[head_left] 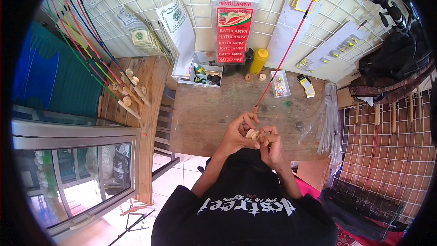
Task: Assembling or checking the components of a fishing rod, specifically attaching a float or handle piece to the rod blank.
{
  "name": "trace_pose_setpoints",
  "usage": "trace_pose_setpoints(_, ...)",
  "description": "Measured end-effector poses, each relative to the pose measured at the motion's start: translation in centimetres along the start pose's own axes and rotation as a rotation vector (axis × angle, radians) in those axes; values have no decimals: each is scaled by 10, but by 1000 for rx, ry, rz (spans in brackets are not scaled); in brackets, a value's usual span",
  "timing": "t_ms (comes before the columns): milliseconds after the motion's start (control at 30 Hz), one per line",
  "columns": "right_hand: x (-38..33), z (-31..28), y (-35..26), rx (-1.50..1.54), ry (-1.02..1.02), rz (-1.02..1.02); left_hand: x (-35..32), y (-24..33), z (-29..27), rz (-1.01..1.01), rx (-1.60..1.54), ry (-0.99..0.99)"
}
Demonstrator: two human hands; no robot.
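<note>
A thin red fishing rod [291, 43] slants up and away to the right from my hands. Its wooden grip end shows by the fingers of my left hand [237, 133], which is closed around the handle. A small pale wooden reel [252, 134] sits on the rod between both hands, close to my chest. My right hand [271, 146] is closed at the reel's right side, thumb and fingers pinched together. What lies in that pinch is hidden. Both hands are above the near edge of the wooden table [209, 118].
Several rods with wooden reels [129, 72] lean at the left on a side bench [154, 123]. Along the table's back stand a white box of bottles [211, 69], a yellow bottle [259, 61] and a small white tray [287, 90]. Plastic sleeves [325, 127] hang over the right edge.
</note>
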State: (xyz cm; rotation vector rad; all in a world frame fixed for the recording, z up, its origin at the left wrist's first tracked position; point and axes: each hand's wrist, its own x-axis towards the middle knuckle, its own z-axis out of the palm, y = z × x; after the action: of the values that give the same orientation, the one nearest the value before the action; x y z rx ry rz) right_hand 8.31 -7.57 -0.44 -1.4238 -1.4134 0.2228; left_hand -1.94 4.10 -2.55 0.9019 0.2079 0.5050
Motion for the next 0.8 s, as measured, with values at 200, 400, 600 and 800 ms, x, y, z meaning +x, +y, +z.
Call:
trace_pose_setpoints(200, -9, 4, -1, -72, -92, 12, 3, -6, -11, 162, 47, 162)
trace_pose_setpoints(400, -10, 15, -3, 13, -53, 21, 3, -12, 0, 85, -49, 241)
trace_pose_setpoints(600, -11, 8, 16, -169, -8, 87, -4, 0, -2, 2, -198, 243)
trace_pose_setpoints(800, -10, 9, 22, -134, 35, 44, -7, -6, -8, 17, -20, 189)
